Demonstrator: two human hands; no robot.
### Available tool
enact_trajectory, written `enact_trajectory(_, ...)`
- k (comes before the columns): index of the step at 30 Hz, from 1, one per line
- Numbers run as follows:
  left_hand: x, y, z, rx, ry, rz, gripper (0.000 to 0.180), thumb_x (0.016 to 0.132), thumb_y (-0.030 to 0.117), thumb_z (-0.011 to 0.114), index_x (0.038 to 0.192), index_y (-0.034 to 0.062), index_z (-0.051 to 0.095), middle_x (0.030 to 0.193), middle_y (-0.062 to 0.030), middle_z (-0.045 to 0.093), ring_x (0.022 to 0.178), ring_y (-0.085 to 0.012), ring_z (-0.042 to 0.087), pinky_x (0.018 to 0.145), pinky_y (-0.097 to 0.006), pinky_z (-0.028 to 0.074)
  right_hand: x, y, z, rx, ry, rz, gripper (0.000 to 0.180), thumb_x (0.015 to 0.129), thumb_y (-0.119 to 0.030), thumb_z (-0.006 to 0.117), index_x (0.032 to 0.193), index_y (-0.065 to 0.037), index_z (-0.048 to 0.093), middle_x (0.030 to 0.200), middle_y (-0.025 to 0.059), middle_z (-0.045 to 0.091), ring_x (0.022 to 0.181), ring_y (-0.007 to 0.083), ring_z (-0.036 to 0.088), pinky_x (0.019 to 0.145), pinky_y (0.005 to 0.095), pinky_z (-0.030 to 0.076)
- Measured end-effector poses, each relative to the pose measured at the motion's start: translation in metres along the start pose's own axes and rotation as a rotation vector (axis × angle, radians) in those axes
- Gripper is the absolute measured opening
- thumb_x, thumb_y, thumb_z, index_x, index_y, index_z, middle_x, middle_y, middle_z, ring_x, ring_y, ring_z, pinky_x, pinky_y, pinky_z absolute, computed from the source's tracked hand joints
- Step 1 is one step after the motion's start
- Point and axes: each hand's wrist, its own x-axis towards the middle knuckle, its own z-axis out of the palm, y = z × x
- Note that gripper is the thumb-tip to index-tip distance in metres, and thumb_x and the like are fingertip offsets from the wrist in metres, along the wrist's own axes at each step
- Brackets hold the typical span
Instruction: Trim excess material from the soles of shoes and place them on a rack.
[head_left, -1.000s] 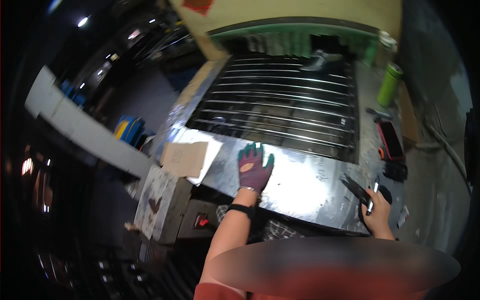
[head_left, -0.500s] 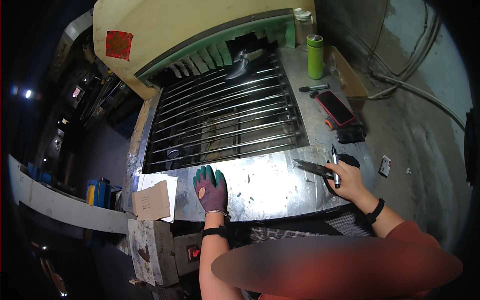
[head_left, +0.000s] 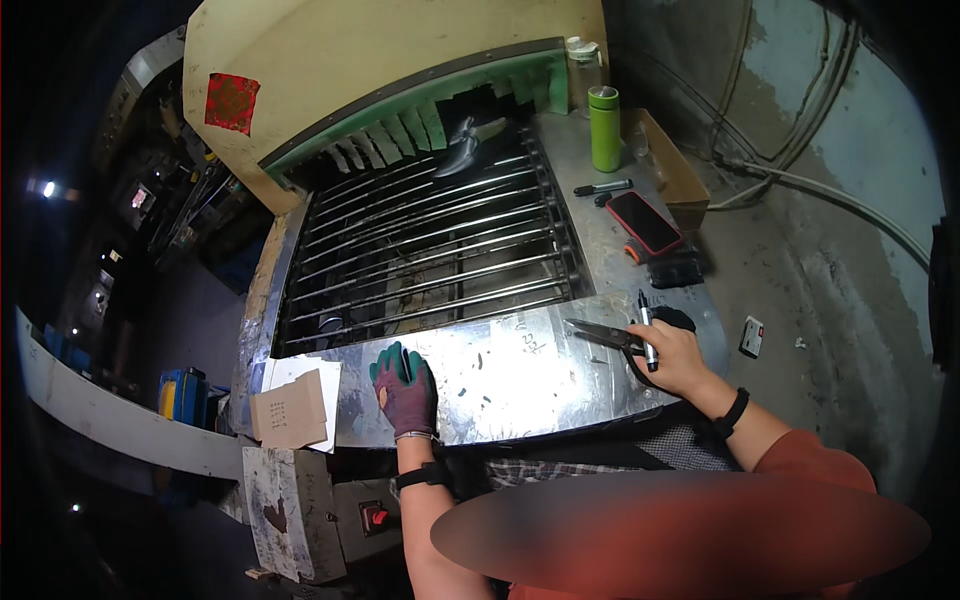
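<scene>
My left hand (head_left: 405,395) wears a purple and green work glove and rests palm down on the shiny metal tabletop (head_left: 490,420). Its fingers are stretched forward, somewhat apart, holding nothing. Bare, my right hand (head_left: 680,357) is closed around the black handles of a pair of scissors (head_left: 600,333), whose blades point left just over the metal. A marker pen (head_left: 648,335) crosses the same hand's fingers, seemingly gripped along with the scissors. Behind that hand sits a dark object (head_left: 676,317), partly hidden, whose kind I cannot make out.
Beyond the tabletop runs a bed of metal rollers (head_left: 430,250), with a grey glove (head_left: 462,150) at its far end. Along the right lie a phone (head_left: 645,222), another marker (head_left: 603,187), a green bottle (head_left: 604,130) and a cardboard box (head_left: 685,190). Papers and brown card (head_left: 296,410) lie left.
The whole view has shifted slightly, moving the scene leftward. My left hand's fingers look a little closer together; my right hand keeps its grip.
</scene>
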Motion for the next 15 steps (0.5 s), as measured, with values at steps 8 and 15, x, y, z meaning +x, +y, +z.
enact_trajectory(8,0.005,0.012,-0.007,-0.096,0.002,-0.036,0.038,0.089,0.029,0.062,0.118,0.0046,0.064,0.121,-0.0176,0.063,0.116,-0.0362,0.056,0.110,-0.045,0.036,0.017,-0.009,-0.014,-0.083,-0.149,0.051,0.035,0.076,-0.018,0.068,0.111,-0.013,0.065,0.084,0.0107,0.062,0.077,0.0324,0.063,0.068,0.0429,0.051)
enact_trajectory(15,0.006,0.013,0.000,-0.053,0.037,-0.015,0.037,0.089,0.029,0.062,0.115,0.0042,0.065,0.115,-0.0169,0.065,0.114,-0.0333,0.057,0.111,-0.045,0.035,0.026,-0.008,-0.019,-0.211,-0.260,0.028,0.033,0.076,-0.018,0.067,0.108,-0.013,0.066,0.086,0.0131,0.064,0.081,0.0349,0.064,0.070,0.0443,0.051)
